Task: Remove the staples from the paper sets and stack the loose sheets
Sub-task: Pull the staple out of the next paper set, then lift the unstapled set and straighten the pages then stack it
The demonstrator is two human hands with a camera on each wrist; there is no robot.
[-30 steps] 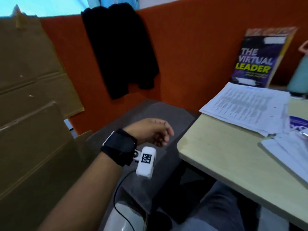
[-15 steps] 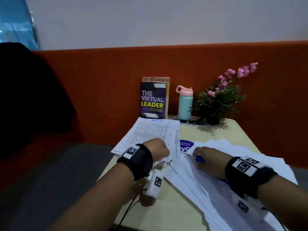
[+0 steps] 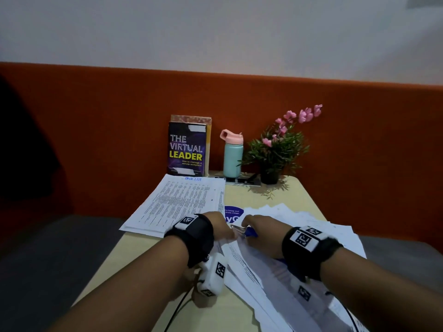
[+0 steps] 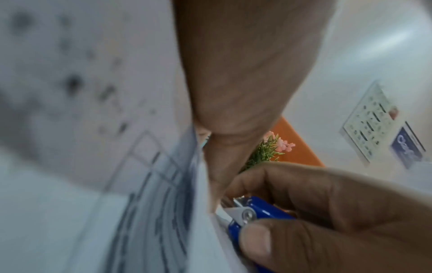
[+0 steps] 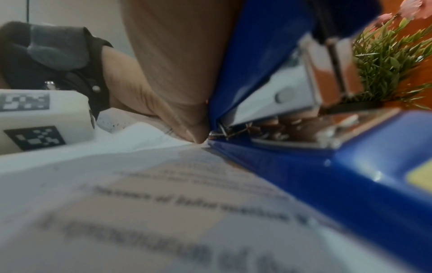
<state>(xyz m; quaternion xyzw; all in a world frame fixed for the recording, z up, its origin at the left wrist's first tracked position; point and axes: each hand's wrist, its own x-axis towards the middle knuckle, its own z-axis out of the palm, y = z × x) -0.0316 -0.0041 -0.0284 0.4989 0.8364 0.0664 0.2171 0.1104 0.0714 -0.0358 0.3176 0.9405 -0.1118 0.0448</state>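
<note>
Right wrist: staple blurred, half-hidden.

Both bare forearms carry black wrist straps bearing square coded markers, with white marker-tagged camera modules and black cables beneath.

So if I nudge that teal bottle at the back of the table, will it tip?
Possibly. The bottle is tall and narrow, standing upright, so a high push could topple it. It looks cylindrical, so it would likely roll once down. Its fill can't be seen.
</note>
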